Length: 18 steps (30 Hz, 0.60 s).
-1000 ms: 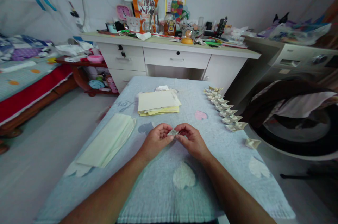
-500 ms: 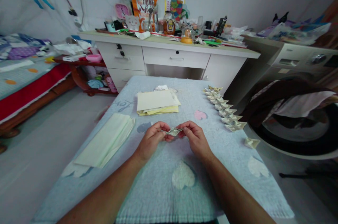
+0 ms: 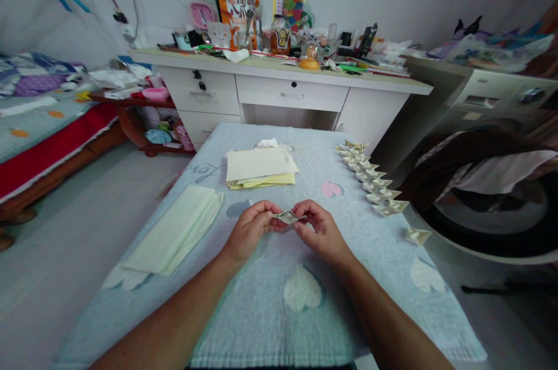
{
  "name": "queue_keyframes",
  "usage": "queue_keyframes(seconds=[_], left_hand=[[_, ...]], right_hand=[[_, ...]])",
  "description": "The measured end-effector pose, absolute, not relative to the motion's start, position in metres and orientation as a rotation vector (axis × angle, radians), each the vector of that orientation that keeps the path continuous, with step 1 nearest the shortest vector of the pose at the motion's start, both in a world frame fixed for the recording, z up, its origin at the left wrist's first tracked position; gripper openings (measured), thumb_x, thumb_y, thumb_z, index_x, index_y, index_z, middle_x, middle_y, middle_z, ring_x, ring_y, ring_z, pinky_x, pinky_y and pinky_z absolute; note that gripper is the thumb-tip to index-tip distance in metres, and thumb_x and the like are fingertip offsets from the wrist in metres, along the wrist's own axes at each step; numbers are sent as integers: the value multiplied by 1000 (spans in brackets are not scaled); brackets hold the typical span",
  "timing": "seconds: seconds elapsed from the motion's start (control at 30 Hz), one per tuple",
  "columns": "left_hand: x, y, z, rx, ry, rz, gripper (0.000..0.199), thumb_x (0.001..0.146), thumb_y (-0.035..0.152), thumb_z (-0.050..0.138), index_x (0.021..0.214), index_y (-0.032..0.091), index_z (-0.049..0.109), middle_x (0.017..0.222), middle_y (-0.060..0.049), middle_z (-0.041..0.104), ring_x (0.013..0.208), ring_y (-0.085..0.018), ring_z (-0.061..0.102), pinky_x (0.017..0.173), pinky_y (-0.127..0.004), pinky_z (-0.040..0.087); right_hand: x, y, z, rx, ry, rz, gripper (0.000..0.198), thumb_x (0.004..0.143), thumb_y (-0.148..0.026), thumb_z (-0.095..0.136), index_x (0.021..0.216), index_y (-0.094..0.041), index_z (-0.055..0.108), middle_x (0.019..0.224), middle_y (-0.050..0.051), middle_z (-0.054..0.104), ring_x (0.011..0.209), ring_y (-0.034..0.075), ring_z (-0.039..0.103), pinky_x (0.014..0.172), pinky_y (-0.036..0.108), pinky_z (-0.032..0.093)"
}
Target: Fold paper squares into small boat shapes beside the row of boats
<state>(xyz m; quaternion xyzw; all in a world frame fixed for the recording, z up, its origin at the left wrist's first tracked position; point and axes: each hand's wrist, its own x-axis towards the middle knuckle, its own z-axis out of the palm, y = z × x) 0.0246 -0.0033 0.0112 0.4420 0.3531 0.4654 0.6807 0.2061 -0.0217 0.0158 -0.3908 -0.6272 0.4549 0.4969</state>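
Observation:
A small folded paper boat [image 3: 288,217] is held level between my two hands above the cloth-covered table [image 3: 261,323]. My left hand [image 3: 254,227] pinches its left tip between thumb and fingers. On the other end, my right hand [image 3: 319,231] has its fingers closed around the right tip, the thumb below. The boat's middle is spread into a diamond-shaped hollow. A row of several finished paper boats [image 3: 375,182] runs down the table's right side, and one separate paper boat [image 3: 417,235] sits nearer to me.
A stack of paper sheets [image 3: 260,166] lies at the table's far middle, and folded pale green sheets [image 3: 176,230] lie on the left. Beyond stands a cluttered white desk [image 3: 292,93]. At right is a washing machine [image 3: 475,102] with cloth hanging from its door opening.
My right thumb has shifted from the top of the boat's right tip to lower down, showing more of that tip. My left hand keeps its hold. The view has shifted slightly.

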Motion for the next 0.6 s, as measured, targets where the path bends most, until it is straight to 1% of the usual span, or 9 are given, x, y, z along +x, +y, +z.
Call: queue_keyframes(seconds=[0.07,0.17,0.33,0.43,0.53,0.6], left_hand=[[25,-4,12,999,792,1041,14,80,27,57,84,14,61,80,-5,69,73,-18,66,73,-34,54],[25,-5,15,1031,818,1035,14,80,27,58,83,14,61,79,-5,69,72,-18,66,73,-35,54],[25,-6,17,1030,807,1011,17,81,30,58,84,14,60,79,-6,70,71,-19,67,73,-36,54],[26,-6,16,1003,794,1002,19,82,33,58,86,15,58,76,-5,70,69,-19,67,73,-35,53],[26,-7,15,1047,819,999,26,83,41,58,90,15,59,75,-5,69,68,-18,67,72,-33,52],[26,-8,14,1132,834,982,30,81,42,62,95,16,60,80,-4,69,71,-17,66,71,-30,51]], right_hand=[[205,-22,12,-982,-1591,1021,19,76,-21,66,90,-20,52,89,1,57,80,14,53,72,26,43],[204,-21,9,-1053,-1638,950,22,75,-18,65,91,-21,50,87,-1,55,77,13,52,71,25,43],[203,-20,16,-1125,-1671,945,22,79,-21,62,101,-20,58,94,2,62,81,15,57,73,26,44],[204,-20,16,-1156,-1629,950,14,83,-26,60,95,-20,63,90,3,66,80,16,59,72,26,44],[206,-19,12,-1172,-1553,980,14,84,-31,60,90,-19,65,81,2,66,71,14,57,65,25,43],[206,-18,10,-1168,-1524,1006,15,83,-33,61,88,-19,64,77,1,64,67,14,55,61,24,41]])
